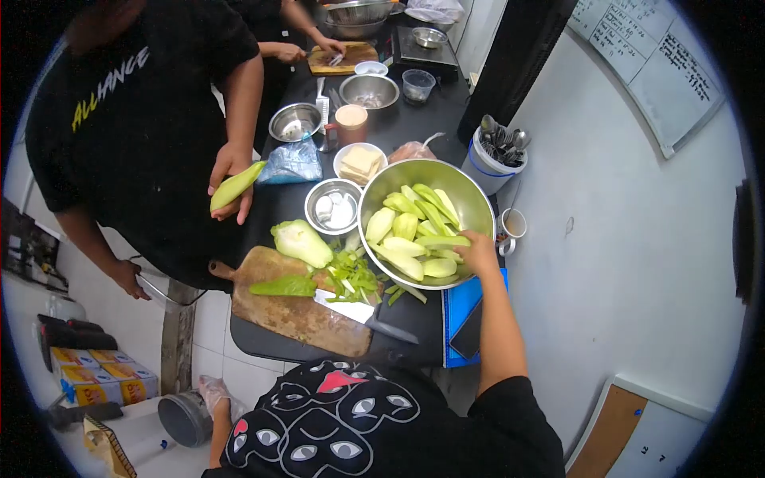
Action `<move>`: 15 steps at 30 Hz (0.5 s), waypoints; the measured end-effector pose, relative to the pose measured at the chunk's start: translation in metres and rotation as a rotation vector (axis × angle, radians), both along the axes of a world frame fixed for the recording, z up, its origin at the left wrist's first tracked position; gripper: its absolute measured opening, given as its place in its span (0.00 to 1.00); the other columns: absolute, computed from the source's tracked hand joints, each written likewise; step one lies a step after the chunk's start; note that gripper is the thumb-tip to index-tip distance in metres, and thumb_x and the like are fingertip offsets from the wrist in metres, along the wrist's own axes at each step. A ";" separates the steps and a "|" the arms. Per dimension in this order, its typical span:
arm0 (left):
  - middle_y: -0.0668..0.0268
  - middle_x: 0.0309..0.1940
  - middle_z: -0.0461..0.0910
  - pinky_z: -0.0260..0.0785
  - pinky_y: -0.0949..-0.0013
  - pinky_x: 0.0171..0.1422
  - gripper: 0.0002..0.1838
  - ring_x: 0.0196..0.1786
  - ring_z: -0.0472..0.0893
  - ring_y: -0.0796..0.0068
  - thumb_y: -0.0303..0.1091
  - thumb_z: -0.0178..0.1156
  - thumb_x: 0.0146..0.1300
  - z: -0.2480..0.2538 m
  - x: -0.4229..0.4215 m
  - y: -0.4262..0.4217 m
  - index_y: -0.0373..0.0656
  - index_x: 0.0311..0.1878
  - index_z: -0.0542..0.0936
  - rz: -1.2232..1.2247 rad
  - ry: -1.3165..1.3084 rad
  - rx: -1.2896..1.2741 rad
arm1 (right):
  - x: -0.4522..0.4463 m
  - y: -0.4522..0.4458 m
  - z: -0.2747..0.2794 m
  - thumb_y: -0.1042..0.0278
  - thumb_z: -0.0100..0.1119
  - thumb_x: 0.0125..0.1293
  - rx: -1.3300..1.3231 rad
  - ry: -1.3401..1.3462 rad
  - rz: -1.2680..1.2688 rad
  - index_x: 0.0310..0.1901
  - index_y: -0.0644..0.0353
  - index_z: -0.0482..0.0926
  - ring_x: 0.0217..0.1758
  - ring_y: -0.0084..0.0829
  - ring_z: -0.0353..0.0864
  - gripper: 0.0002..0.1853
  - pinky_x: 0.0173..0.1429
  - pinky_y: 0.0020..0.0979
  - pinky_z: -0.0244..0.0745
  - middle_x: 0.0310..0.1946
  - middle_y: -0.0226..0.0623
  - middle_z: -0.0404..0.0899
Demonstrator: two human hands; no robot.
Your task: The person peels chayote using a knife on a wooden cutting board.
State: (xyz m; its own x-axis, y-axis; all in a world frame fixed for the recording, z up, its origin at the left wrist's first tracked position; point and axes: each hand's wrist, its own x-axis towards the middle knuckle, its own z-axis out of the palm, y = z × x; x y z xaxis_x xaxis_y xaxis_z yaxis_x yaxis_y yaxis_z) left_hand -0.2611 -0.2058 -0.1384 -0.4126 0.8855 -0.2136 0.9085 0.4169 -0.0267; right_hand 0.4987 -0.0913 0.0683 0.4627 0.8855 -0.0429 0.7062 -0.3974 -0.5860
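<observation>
My right hand (478, 253) reaches over the right rim of a large metal bowl (484, 199), its fingers closed on a pale green vegetable piece (443, 241). Several similar pieces fill the bowl. Low on the left, my left hand (215, 395), in a clear plastic glove, is beside a grey bucket (186, 419); its fingers are too unclear to read. A wooden cutting board (303, 319) holds a knife (347, 305), a long green slice (283, 287) and green peelings (353, 275). A large pale green vegetable (302, 243) lies at its upper edge.
A co-worker at the left holds a green vegetable (237, 187); another cuts on a far board (343, 56). Small metal bowls (333, 205), a mug (351, 126), a cutlery bucket (494, 163) and a cup (514, 225) stand around the large bowl. A phone (467, 331) lies near the table's edge.
</observation>
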 end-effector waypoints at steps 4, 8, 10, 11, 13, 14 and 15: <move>0.47 0.60 0.66 0.58 0.64 0.68 0.33 0.63 0.67 0.53 0.34 0.58 0.58 -0.005 0.001 0.012 0.34 0.65 0.60 0.054 0.015 -0.024 | 0.008 -0.013 0.010 0.80 0.65 0.47 0.688 -0.184 0.152 0.43 0.59 0.82 0.45 0.38 0.82 0.17 0.50 0.32 0.76 0.40 0.44 0.82; 0.49 0.59 0.66 0.59 0.65 0.67 0.33 0.62 0.67 0.55 0.29 0.57 0.56 -0.021 0.001 0.023 0.37 0.66 0.58 0.050 -0.198 0.170 | -0.026 -0.017 0.048 0.87 0.60 0.46 1.020 -0.372 0.238 0.41 0.61 0.79 0.45 0.44 0.81 0.18 0.49 0.35 0.77 0.43 0.46 0.80; 0.52 0.55 0.69 0.61 0.67 0.65 0.34 0.58 0.70 0.57 0.26 0.57 0.56 -0.037 -0.007 0.025 0.39 0.66 0.58 -0.059 -0.160 0.311 | -0.039 -0.016 0.065 0.88 0.60 0.46 1.124 -0.401 0.319 0.42 0.61 0.76 0.44 0.46 0.80 0.19 0.48 0.37 0.77 0.43 0.47 0.79; 0.54 0.52 0.69 0.62 0.67 0.62 0.33 0.54 0.70 0.59 0.26 0.57 0.55 -0.033 -0.007 0.025 0.39 0.65 0.59 -0.035 -0.180 0.321 | -0.047 -0.016 0.072 0.88 0.60 0.46 1.175 -0.412 0.360 0.42 0.62 0.75 0.44 0.47 0.80 0.19 0.47 0.39 0.78 0.43 0.48 0.79; 0.58 0.46 0.70 0.64 0.68 0.57 0.31 0.47 0.71 0.62 0.25 0.57 0.55 -0.017 0.010 0.028 0.39 0.63 0.61 0.146 -0.363 0.367 | -0.060 -0.013 0.086 0.89 0.60 0.46 1.241 -0.403 0.401 0.42 0.62 0.73 0.44 0.48 0.80 0.20 0.47 0.41 0.78 0.43 0.48 0.78; 0.59 0.43 0.70 0.66 0.68 0.54 0.30 0.44 0.72 0.64 0.25 0.57 0.54 0.009 0.032 0.029 0.39 0.62 0.62 0.236 -0.495 0.422 | -0.065 -0.011 0.093 0.89 0.60 0.46 1.274 -0.401 0.421 0.43 0.61 0.72 0.44 0.48 0.80 0.20 0.47 0.42 0.78 0.43 0.48 0.78; 0.61 0.39 0.71 0.67 0.69 0.52 0.29 0.40 0.72 0.66 0.25 0.58 0.54 0.039 0.056 0.030 0.39 0.61 0.63 0.304 -0.618 0.472 | -0.070 -0.010 0.098 0.89 0.61 0.46 1.291 -0.414 0.432 0.42 0.62 0.71 0.43 0.49 0.80 0.20 0.47 0.44 0.78 0.43 0.48 0.77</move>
